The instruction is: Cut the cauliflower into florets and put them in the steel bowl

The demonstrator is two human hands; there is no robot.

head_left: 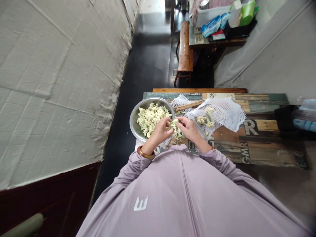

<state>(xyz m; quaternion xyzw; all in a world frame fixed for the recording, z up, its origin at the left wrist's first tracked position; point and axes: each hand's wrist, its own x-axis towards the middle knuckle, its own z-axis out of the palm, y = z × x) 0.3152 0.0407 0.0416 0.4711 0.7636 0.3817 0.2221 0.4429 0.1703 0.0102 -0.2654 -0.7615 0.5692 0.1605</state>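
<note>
My left hand (161,131) and my right hand (189,128) meet over the table's near left part. Between their fingertips is a pale green-white cauliflower piece (174,122), gripped from both sides. Just left of them stands a steel bowl (133,122), heaped with small cauliflower florets (153,116). More bits lie below my fingers, partly hidden by the hands. To the right, a larger cauliflower chunk (209,115) rests on white foam netting (230,113). Thin wooden skewers (188,105) lie across the netting behind my hands.
The patchwork wood table (269,128) runs off to the right, with a dark item and plastic packs (306,115) at its far end. A bench (185,49) and another table with a white bin (209,14) stand ahead. A white wall (61,72) rises at left.
</note>
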